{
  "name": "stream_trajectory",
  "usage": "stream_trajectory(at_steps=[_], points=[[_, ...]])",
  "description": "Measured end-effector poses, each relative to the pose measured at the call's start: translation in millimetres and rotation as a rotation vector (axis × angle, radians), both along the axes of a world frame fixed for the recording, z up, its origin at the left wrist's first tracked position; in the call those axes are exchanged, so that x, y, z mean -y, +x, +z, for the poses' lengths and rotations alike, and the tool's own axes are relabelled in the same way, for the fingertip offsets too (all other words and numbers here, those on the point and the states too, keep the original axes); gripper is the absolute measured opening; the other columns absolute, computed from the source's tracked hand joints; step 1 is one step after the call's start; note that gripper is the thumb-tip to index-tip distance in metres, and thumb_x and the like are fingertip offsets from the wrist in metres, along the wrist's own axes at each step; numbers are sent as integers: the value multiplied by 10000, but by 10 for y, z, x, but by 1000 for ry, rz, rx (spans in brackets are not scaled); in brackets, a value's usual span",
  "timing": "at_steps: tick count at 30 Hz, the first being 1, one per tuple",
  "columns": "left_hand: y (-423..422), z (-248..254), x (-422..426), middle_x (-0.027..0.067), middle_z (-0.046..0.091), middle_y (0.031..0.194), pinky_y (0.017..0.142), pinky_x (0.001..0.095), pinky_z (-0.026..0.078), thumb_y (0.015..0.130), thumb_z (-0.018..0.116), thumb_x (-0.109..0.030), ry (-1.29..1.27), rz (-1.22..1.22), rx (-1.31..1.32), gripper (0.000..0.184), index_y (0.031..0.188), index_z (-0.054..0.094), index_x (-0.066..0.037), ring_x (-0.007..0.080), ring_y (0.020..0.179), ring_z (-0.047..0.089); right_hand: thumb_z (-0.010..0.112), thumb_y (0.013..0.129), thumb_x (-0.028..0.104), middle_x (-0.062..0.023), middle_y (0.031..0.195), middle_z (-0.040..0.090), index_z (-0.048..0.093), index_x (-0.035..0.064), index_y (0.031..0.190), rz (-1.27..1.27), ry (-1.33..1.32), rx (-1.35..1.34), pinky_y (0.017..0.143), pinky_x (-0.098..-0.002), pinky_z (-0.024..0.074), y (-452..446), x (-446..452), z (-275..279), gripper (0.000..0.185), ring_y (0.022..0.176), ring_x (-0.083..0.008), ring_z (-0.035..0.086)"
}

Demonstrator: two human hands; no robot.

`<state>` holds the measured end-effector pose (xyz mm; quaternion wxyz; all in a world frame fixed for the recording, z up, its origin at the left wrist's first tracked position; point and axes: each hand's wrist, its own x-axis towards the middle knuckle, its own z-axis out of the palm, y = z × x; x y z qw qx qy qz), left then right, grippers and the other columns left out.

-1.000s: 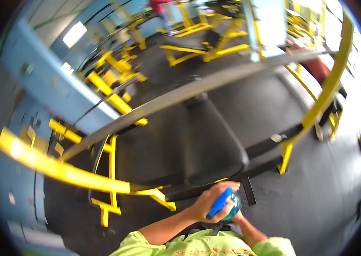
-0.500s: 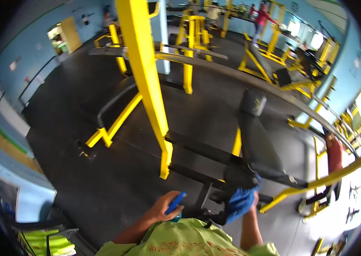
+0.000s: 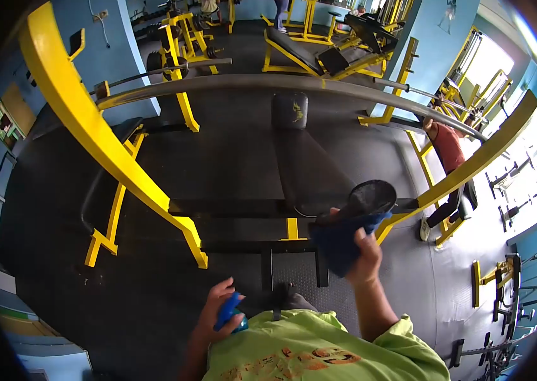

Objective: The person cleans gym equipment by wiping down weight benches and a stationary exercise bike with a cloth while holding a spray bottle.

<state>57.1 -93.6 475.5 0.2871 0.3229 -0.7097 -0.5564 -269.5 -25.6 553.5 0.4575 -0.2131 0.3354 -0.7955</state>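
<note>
Hands apart: left hand [image 3: 212, 312], at 7 o'clock, curls round a blue-topped bottle [image 3: 229, 312]. Right hand [image 3: 366, 261], at 4 o'clock, clamps dark blue cloth [image 3: 339, 249], black open-rimmed item [image 3: 373, 198] against it. Padded bench [image 3: 303, 159] toward 12.

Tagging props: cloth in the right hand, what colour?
The cloth is dark blue; head view shows it best.
</note>
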Motion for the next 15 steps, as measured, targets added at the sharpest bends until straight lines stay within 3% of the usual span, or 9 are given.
stream_trajectory(at_steps=[2,5,7,8,10,11,12,14,15], points=[[-437,243,134,198,422,1417,980,375,444,747,739,-114,-469,-280,99,459,1185,627,-29,259,1211,547,659,829,248,-183,1344,509,322,50,1433,-20,-71,-89,1021,-446,458,203,46,-138,720,1190,-330,550],[-985,418,181,213,397,1427,1029,383,403,748,739,-130,-143,-439,-2,452,1175,641,-19,316,1281,490,658,779,101,-172,1371,482,271,40,1464,21,-68,3,1044,-414,426,419,-106,-368,789,1214,-302,528],[-1218,362,217,209,424,1407,1021,378,413,744,737,-132,-122,-407,-79,432,1149,650,-7,310,1256,510,629,744,-15,-162,1396,462,240,32,1481,221,49,-397,1058,-386,397,406,-282,-434,835,1224,-282,515],[-1319,344,238,205,452,1386,1012,374,422,741,734,-135,-99,-369,-168,413,1123,659,4,303,1231,531,629,744,-15,-162,1396,462,240,32,1481,236,45,-400,1058,-386,397,310,-335,-495,835,1224,-282,515],[-1401,405,293,207,479,1355,997,371,429,740,714,-126,-77,-382,-135,384,1091,660,19,303,1201,546,606,751,-63,-151,1325,540,407,4,1399,143,-82,-648,1039,-379,402,-9,-441,-588,681,1195,-251,540],[-1408,435,304,208,505,1323,982,368,437,739,695,-118,-50,-414,-101,356,1059,660,34,302,1171,561,650,729,-26,-159,1150,639,598,-3,1185,118,77,-992,974,-372,439,-219,-455,-533,459,1094,-271,602],[-1421,445,304,208,505,1323,982,368,437,739,695,-118,-38,-391,-105,356,1059,660,34,302,1171,561,650,729,-26,-159,1150,639,598,-3,1185,145,79,-994,974,-372,439,-402,-456,-416,459,1094,-271,602],[-1428,497,327,175,578,1223,951,366,468,726,698,-107,-47,-225,-76,368,1064,665,35,277,1100,608,713,687,25,-158,952,664,662,-2,946,67,214,-1417,840,-351,479,-693,-450,-139,265,942,-314,636],[-1428,593,373,168,587,1199,914,348,485,702,696,-94,-196,-149,-61,350,1022,669,46,276,1062,621,750,667,67,-153,934,656,657,5,918,120,292,-1445,803,-356,474,-767,-462,54,275,895,-330,625]])
